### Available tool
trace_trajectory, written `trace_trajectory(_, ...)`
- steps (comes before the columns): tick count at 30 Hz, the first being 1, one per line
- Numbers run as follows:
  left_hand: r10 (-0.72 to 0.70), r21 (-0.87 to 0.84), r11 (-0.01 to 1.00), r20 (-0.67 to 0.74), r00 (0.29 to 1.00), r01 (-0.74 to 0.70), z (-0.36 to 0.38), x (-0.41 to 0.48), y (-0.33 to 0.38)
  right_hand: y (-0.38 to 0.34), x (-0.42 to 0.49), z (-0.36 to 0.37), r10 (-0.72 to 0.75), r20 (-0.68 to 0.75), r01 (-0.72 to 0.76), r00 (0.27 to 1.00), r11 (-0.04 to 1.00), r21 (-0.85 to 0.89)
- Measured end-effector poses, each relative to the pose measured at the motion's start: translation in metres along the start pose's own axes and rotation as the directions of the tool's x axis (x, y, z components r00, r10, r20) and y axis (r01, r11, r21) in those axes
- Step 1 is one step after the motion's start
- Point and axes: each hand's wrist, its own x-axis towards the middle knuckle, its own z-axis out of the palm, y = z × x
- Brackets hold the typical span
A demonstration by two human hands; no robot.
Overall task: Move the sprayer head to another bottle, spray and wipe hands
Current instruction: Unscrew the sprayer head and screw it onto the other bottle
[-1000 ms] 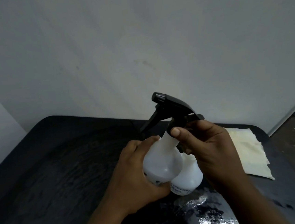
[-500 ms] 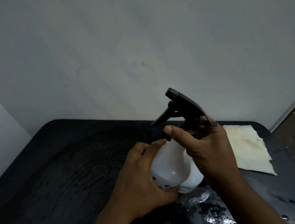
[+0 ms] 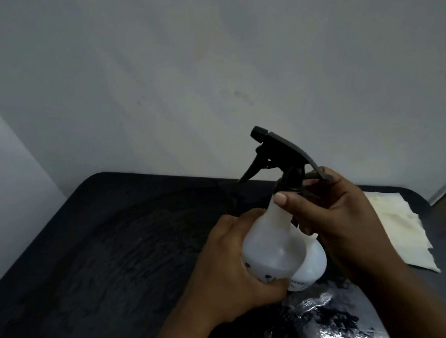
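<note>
My left hand [image 3: 233, 270] wraps the round body of a white translucent bottle [image 3: 272, 248] held upright above the dark table. A black sprayer head [image 3: 280, 158] sits on that bottle's neck, nozzle pointing left. My right hand [image 3: 336, 218] grips the sprayer's collar and neck from the right, thumb across the bottle's shoulder. A second white bottle [image 3: 311, 266] stands right behind the first, mostly hidden by it and by my right hand; its top is out of sight.
The black table [image 3: 95, 261] looks wet, with a shiny puddle [image 3: 327, 321] near the front. A pale yellow cloth [image 3: 402, 228] lies flat at the right, close to the table's edge. A grey wall rises directly behind the table.
The sprayer head has turned under my right hand, its rear now over my fingers. Both hands and the bottle have stayed in about the same place; the camera shifted slightly.
</note>
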Motion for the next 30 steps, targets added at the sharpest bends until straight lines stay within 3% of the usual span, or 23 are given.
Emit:
trace_trajectory(5, -0.030, 0.016, 0.999, 0.008, 1.000, 0.030, 0.002, -0.001, 0.002, -0.002, -0.003, 0.000, 0.010, 0.045, -0.010, 0.999, 1.000, -0.007)
trace_trajectory(10, -0.062, 0.026, 0.998, 0.098, 0.993, 0.060, 0.002, -0.010, 0.008, 0.002, -0.004, -0.001, -0.041, -0.099, 0.021, 0.994, 0.980, -0.199)
trace_trajectory(17, -0.080, -0.118, 0.987, 0.200, 0.976, 0.105, -0.013, -0.029, 0.012, 0.011, -0.012, 0.009, 0.133, 0.087, -0.124, 0.987, 0.987, -0.104)
trace_trajectory(20, -0.121, -0.082, 0.987, 0.175, 0.977, 0.136, -0.010, -0.031, 0.018, 0.014, -0.014, 0.012, 0.215, 0.149, -0.217, 0.965, 0.976, -0.002)
trace_trajectory(26, -0.235, 0.120, 0.966, 0.043, 0.971, 0.229, 0.002, -0.033, 0.024, 0.015, -0.012, 0.020, 0.286, 0.136, -0.297, 0.949, 0.952, 0.070)
trace_trajectory(30, -0.272, 0.025, 0.962, 0.212, 0.939, 0.273, -0.017, -0.028, 0.019, 0.012, -0.011, 0.014, 0.279, 0.301, -0.363, 0.912, 0.889, 0.278)
